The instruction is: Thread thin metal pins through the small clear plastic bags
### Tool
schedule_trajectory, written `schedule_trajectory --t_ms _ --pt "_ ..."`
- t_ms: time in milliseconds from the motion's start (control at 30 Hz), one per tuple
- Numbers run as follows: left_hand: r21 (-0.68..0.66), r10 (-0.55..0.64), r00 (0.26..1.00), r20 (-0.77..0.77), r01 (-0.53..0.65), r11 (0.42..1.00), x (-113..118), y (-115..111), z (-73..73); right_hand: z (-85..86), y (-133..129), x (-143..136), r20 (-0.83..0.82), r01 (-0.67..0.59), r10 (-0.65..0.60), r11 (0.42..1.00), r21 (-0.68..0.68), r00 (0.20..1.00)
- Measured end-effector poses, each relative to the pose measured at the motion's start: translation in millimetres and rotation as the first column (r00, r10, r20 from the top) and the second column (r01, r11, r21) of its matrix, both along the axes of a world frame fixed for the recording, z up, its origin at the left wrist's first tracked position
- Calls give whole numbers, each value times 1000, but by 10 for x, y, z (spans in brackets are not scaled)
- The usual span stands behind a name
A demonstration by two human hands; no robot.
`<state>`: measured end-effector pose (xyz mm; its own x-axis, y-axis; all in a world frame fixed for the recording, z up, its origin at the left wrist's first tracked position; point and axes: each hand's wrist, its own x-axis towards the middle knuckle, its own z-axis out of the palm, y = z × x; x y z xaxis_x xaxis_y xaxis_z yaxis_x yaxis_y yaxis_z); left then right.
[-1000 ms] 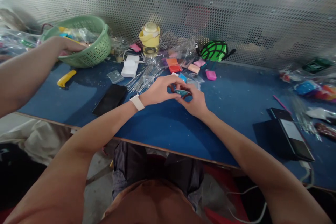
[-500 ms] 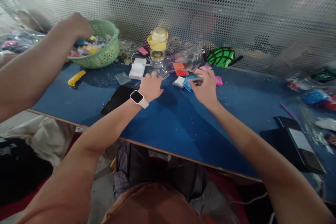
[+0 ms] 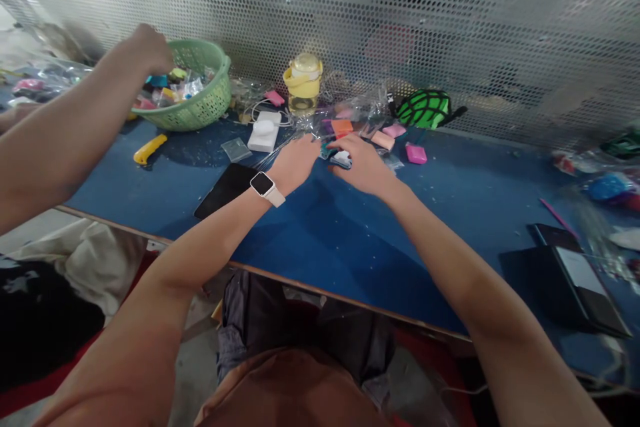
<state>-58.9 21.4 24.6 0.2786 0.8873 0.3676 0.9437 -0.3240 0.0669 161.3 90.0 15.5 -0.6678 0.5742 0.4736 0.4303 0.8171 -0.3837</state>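
Note:
My left hand [image 3: 297, 160], with a white watch [image 3: 267, 188] on its wrist, is bent over clear plastic, its fingers drawn together. What lies under its fingertips is hidden. Beside it, a teal packet [image 3: 325, 151] shows in the gap between my hands. My right hand [image 3: 364, 165] curves its thumb and fingers round small packets, among them a white packet [image 3: 342, 159]; how many it grips I cannot tell. Just behind are an orange packet [image 3: 342, 127] and a peach packet [image 3: 383, 140]. To the right lies a pink packet [image 3: 416, 153].
Another person's arm [image 3: 95, 107] reaches over a green basket [image 3: 200, 110] of packets at the left. A yellow cutter [image 3: 150, 149], white charger [image 3: 264, 132], black tablet [image 3: 223, 190] and yellow bottle [image 3: 303, 83] lie around. A green pouch [image 3: 424, 109] sits by the perforated metal wall [image 3: 450, 13].
My right hand has moved left with the blue-teal packet to the white one, uncovering the peach packet. My left hand's spread fingers have drawn together and shifted slightly right.

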Motion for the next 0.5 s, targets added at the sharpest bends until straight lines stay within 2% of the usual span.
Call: schedule_trajectory --t_ms 100,200,267,333,433,500 --pt "33 -146 984 106 143 989 87 2 53 -28 -16 -68 -29 -14 15 1000 14 999" --pt "11 -157 975 156 158 987 112 -24 137 -26 -6 -30 -16 74 -74 997 11 997" --pt "-41 -59 991 116 64 997 67 -48 200 36 14 46 12 125 -125 992 4 992" --pt "-99 90 995 36 -86 991 -13 -61 248 146 36 140 55 175 -176 984 25 983" --pt "-193 262 962 -80 -273 942 -133 -45 258 342 62 281 124 261 -271 961 91 955" --pt "-249 305 944 -127 -328 911 -179 -19 226 453 70 363 219 285 -297 955 81 930"
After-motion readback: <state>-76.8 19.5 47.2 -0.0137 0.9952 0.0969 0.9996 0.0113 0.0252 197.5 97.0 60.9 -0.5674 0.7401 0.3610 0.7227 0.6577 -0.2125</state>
